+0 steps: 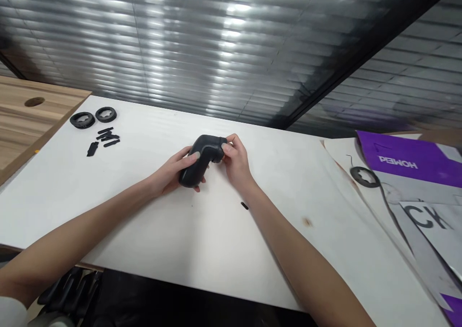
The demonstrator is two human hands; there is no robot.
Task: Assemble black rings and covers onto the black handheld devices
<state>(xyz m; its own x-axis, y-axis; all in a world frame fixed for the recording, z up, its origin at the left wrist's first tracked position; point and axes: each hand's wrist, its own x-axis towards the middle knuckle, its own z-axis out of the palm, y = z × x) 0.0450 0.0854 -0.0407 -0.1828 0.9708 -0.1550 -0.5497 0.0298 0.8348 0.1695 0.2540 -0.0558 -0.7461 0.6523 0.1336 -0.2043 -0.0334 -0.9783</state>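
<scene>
Slatted blinds fill the background behind a white table. Purple-printed packaging lies at the table's right end. Near the middle, a black angled device is held up between two bare hands. The left hand wraps its longer body, thumb on top and fingers curled beneath. The right hand pinches the collared end, thumb and fingers nearly closed around it; what the hidden fingertips press is hard to tell. Handling it well probably means holding the body firm, working the end squarely with light, even pressure, and keeping fingers clear of the seam. Dark rings sit at the far left, near scattered black strips. Smallest, a black sliver lies just beside the right forearm, where a sleeveless sweep could easily knock it.
</scene>
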